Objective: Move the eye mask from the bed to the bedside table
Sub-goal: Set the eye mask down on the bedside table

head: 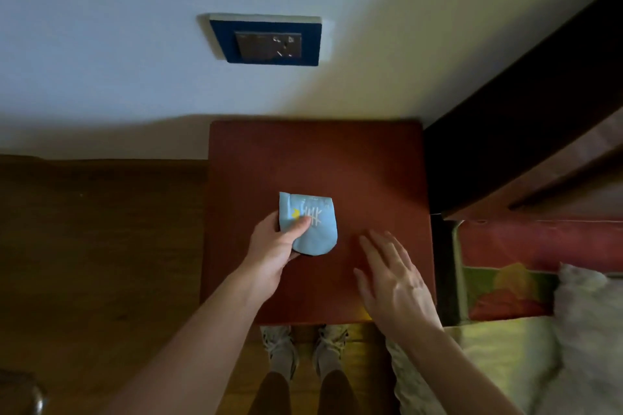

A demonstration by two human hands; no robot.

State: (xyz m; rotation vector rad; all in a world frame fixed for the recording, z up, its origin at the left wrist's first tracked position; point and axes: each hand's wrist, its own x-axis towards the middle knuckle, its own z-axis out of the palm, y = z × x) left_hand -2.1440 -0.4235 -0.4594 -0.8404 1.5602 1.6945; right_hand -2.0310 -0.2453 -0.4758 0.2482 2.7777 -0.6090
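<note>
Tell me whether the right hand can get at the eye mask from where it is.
Probably yes. The right hand is open over the bedside table, just beside the eye mask, with only bare tabletop between them. The left hand already pinches the mask's left edge, so its right side looks free.

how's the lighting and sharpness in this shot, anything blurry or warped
Head view: dim room, with cooler light on the wall around the socket and a shadow band along the wall's base; the eye mask in the left hand reads fairly crisp, the open right hand is slightly motion-blurred; wide-angle lens bows the bedside table edges; lower corners go soft and dark.
</note>
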